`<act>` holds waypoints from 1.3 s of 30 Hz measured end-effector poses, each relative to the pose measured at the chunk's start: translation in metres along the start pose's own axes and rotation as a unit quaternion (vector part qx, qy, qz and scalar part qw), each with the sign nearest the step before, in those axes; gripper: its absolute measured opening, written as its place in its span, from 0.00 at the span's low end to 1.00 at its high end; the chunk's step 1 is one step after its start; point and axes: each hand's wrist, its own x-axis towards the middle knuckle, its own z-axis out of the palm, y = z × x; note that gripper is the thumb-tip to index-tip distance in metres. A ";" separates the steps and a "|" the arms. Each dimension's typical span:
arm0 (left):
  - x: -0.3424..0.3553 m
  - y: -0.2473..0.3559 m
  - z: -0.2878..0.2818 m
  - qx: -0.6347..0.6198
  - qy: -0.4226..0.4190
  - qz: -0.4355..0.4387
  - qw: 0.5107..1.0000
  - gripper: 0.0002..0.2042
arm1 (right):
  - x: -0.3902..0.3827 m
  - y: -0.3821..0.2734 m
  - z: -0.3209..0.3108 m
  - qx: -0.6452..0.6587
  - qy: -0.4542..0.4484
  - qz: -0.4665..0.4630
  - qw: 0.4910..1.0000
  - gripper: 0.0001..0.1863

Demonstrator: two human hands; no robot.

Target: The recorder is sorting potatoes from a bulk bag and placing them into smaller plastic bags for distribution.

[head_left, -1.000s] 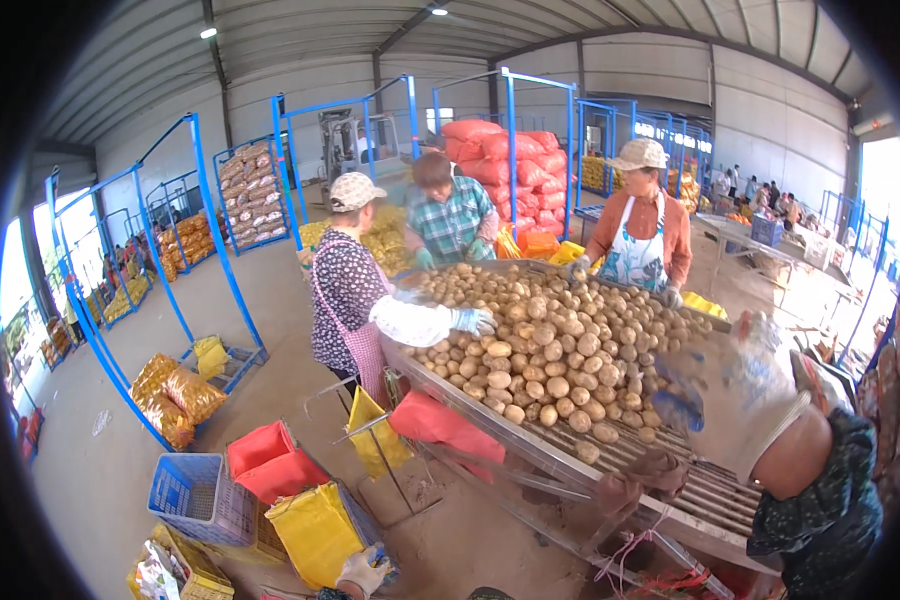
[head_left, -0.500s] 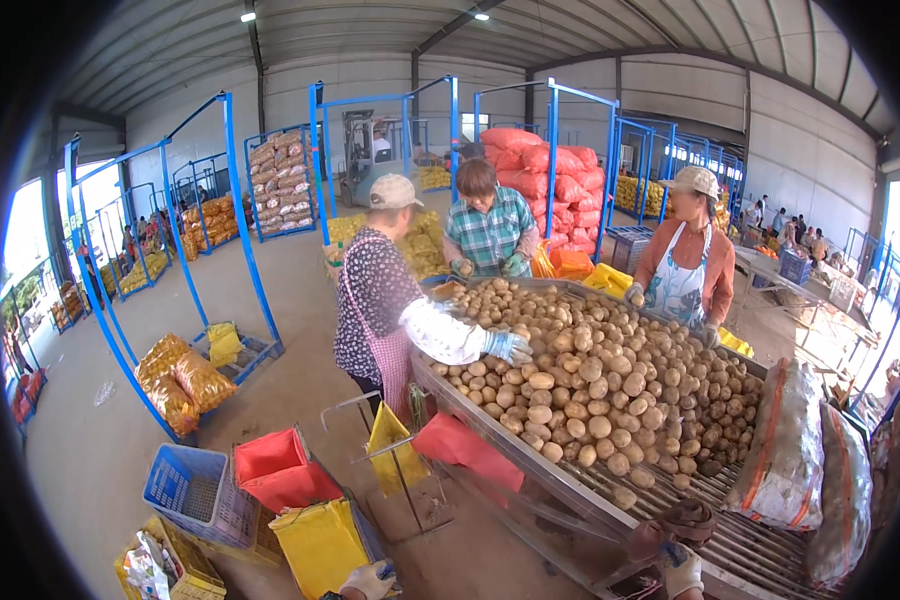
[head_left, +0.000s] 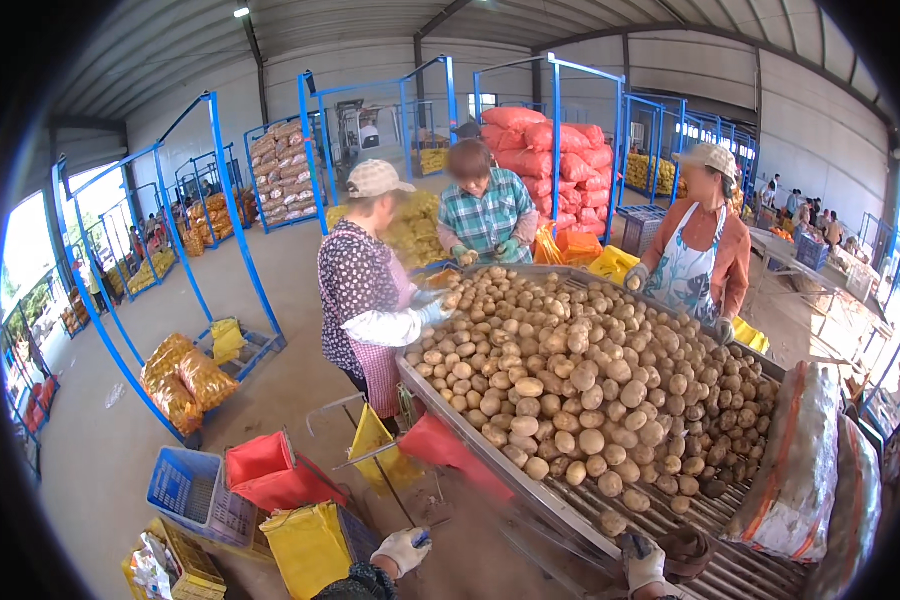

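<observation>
My left hand (head_left: 403, 551), in a white glove with dark fingertips, hangs near the end of a thin metal rod stand (head_left: 395, 490). Its fingers are loosely bent and apart, and I see nothing in them. At the near edge of the slatted metal sorting table (head_left: 580, 525), my right hand (head_left: 644, 564) wears a similar glove. Its fingers reach forward over the rim, beside a brown cloth-like thing (head_left: 688, 552). Loose potatoes (head_left: 580, 400) heap across the table, with a single potato (head_left: 611, 522) lying close to my right hand.
Three co-workers stand around the table: one at left (head_left: 370, 290), one at the far end (head_left: 488, 215), one at right (head_left: 700, 235). Filled sacks (head_left: 790, 470) lie at the table's right. Below left are a blue crate (head_left: 200, 490), red bag (head_left: 275, 475) and yellow bag (head_left: 305, 550).
My left hand has moved up and right; my right hand has shifted left and slightly up. The left co-worker's arm has drawn back from the potatoes. The view has shifted slightly.
</observation>
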 end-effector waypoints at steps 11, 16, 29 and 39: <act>0.076 0.029 -0.008 -0.188 0.003 -0.115 0.975 0.16 | 0.066 -0.018 0.051 -0.030 -0.024 -0.122 0.992 0.13; 0.164 0.010 -0.009 -0.747 -0.117 -0.069 0.650 0.22 | 0.079 -0.010 0.067 -0.001 -0.016 -0.030 0.999 0.11; 0.316 0.063 -0.041 -0.662 -0.253 0.015 0.706 0.21 | 0.073 -0.022 0.102 -0.246 0.057 -0.105 0.962 0.18; 0.295 0.152 -0.031 -0.600 -0.324 0.024 0.732 0.22 | 0.001 -0.035 0.034 -0.195 0.203 -0.051 0.958 0.18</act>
